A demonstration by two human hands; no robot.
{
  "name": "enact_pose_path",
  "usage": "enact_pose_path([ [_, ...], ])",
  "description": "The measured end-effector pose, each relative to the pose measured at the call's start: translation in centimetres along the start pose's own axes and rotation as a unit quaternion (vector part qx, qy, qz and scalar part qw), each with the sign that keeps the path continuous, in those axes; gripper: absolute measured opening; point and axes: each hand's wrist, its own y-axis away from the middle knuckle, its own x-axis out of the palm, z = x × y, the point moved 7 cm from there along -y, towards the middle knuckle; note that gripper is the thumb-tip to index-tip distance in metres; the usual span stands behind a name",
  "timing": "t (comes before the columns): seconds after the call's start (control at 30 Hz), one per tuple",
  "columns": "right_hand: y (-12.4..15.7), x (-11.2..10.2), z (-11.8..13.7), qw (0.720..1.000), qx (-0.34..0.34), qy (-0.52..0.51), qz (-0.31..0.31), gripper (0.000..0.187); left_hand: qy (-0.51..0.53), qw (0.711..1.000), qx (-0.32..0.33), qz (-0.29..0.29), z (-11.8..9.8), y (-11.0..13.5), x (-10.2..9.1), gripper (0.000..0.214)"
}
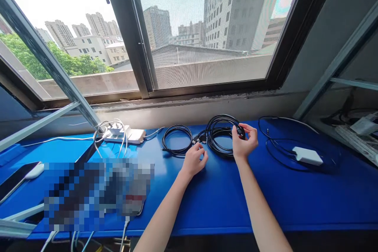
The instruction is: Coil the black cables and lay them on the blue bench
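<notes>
My right hand (243, 141) is closed on the right edge of a large coil of black cable (222, 138) that lies on the blue table (224, 197). My left hand (195, 159) rests just left of that coil, fingers curled near the cable's plug ends (201, 139); whether it pinches one is hidden. A smaller black coil (176, 139) lies to the left, apart from both hands.
A white power strip (125, 134) with white leads sits at the back left. A white adapter (307, 156) with a loose black lead lies at the right. A phone (16, 177) lies at the far left, beside a blurred patch. The window wall is behind.
</notes>
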Motion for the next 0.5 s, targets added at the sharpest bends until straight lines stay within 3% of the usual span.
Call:
enact_pose_path([
  [0.23,2.1,0.6,4.0,0.984,-0.171,-0.037,0.024,0.015,0.07,0.997,-0.032,-0.009,-0.1,-0.2,-0.7,0.015],
  [0.37,3.9,1.0,6.1,0.964,-0.256,-0.056,0.046,0.009,0.128,0.989,-0.067,-0.026,-0.2,-0.3,-1.3,0.021],
  [0.5,5.7,1.7,7.6,0.947,-0.299,-0.073,0.096,0.01,0.198,0.969,-0.133,-0.065,0.7,-0.7,-2.4,0.03],
])
